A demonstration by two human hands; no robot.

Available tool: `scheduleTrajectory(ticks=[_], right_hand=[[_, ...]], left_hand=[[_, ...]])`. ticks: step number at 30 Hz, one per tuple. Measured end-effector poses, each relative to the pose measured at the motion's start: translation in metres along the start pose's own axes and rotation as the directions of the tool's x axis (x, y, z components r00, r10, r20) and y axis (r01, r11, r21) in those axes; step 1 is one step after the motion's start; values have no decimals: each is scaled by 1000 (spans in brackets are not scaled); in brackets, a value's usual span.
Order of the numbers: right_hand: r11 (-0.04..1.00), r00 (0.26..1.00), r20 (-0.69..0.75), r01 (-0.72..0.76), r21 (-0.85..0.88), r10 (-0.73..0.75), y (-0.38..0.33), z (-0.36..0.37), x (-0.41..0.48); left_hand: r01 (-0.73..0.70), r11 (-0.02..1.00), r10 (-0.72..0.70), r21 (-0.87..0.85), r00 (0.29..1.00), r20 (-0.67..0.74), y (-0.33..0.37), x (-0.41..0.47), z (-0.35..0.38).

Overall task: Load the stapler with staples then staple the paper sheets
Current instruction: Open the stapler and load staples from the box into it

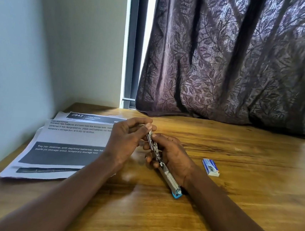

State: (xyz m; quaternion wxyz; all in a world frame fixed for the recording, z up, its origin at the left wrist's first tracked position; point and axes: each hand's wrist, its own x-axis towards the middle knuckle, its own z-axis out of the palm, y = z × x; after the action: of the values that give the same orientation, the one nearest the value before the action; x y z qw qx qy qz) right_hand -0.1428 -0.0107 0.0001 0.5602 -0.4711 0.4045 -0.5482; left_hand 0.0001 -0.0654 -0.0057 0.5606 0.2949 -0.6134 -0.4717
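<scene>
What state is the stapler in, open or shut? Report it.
Open. The stapler is swung apart, its metal channel exposed between the left hand and right hand.

The slim metal stapler (168,174) is silvery grey along its opened body, with a bright sky-blue plastic cap at its 5 o'clock end. At 3 o'clock from it, the small cardboard staple box (210,167) is pale white with a blue top face and a red streak. At 9 o'clock, the printed paper sheets (67,140) are white with black text, a black header bar with white numerals and a wide charcoal band with white lettering. The wooden table (232,207) is honey brown with darker streaked grain. At 12 o'clock the fabric curtain (237,58) is dusky purple with a leafy vine pattern. The wall (34,38) is pale bluish white.
</scene>
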Motion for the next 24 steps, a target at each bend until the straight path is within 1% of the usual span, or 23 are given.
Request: scheduleTrajectory(ticks=[3, 4, 7, 11, 17, 20, 22, 24], right_hand=[[1000, 1000, 9, -15, 25, 15, -1, 2, -2], [1000, 1000, 8, -12, 18, 12, -1, 1, -2], [1000, 1000, -4, 2, -18, -2, 2, -1, 0], [1000, 1000, -14, -8, -17, 8, 5, -4, 5], [998, 999, 22, -34, 57, 33, 3, 1, 4], [996, 999, 13, -37, 85, 36, 2, 6, 2], [992, 998, 8, -55, 113, 55, 1, 7, 1], [993, 998, 29, -61, 99, 58, -2, 7, -1]], left_hand=[[-42, 991, 38, 128, 999, 32, -3, -2, 0], [-43, 989, 36, 139, 998, 54, -4, -2, 2], [-12, 993, 3, 120, 998, 70, -7, -1, 4], [2, 997, -8, 79, 997, 80, -8, 1, 2], [81, 997, -81, -7, 995, 51, -9, 1, 0], [132, 990, -131, -39, 991, 30, -10, 0, -2], [162, 986, -161, -40, 987, 17, -10, -1, -4], [173, 985, -173, -24, 985, -4, -11, -1, -6]])
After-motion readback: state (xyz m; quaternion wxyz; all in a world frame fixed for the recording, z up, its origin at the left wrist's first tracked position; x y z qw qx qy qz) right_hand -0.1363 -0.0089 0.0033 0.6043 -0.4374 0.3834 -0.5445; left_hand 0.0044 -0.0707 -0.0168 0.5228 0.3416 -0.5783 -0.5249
